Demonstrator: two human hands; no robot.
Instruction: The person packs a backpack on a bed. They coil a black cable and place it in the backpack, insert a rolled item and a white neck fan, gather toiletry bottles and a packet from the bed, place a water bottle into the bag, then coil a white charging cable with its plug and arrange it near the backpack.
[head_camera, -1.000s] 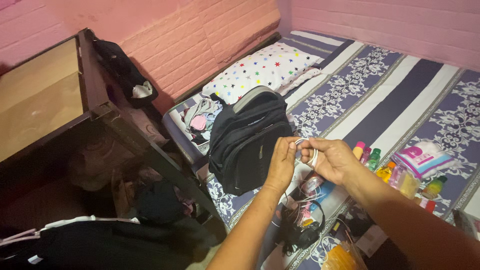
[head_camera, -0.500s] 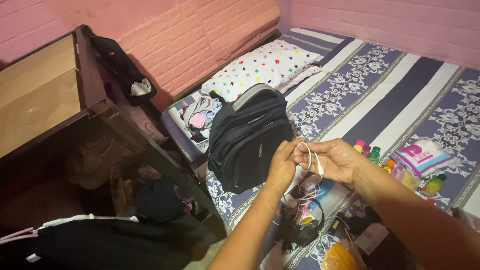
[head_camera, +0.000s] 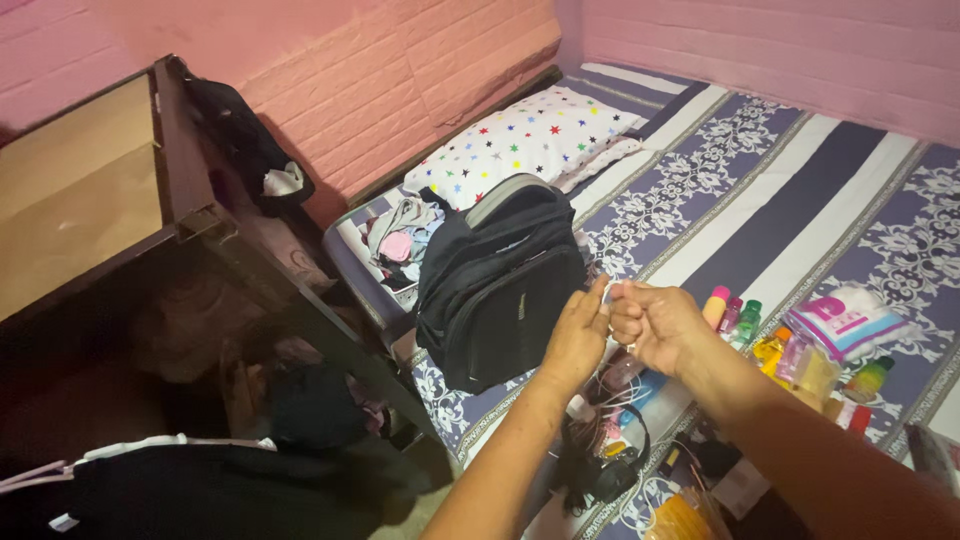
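Two hands meet over the near edge of the bed (head_camera: 800, 170), and between them you have a thin white cable (head_camera: 617, 291). Your right hand (head_camera: 655, 325) is curled into a fist around the gathered loops, so most of the cable is hidden inside it; only a short pale bit shows at the top of the fist and a strand near the lower knuckles. Your left hand (head_camera: 578, 335) stands flat and upright just beside it, fingertips touching the exposed end, not clenched on anything that can be seen.

Judged from its look, the cable is very light, limp and springy: coils will try to open the moment your fist loosens. It is smooth enough to slide through the fingers, and the weak points are probably the plug ends, so take hold of the bundle across its middle, not by a connector, and avoid sharp kinks.

Directly below your hands, on the bed, lies a tangle of dark headphones (head_camera: 600, 465) and pinkish cords, which could snag a dangling end. To the left stands a black backpack (head_camera: 495, 285), with a pile of folded clothes (head_camera: 400, 235) behind it and a star-printed pillow (head_camera: 525, 135) farther off. To the right sit small coloured bottles (head_camera: 745, 320) and a white-and-pink packet (head_camera: 845, 320).
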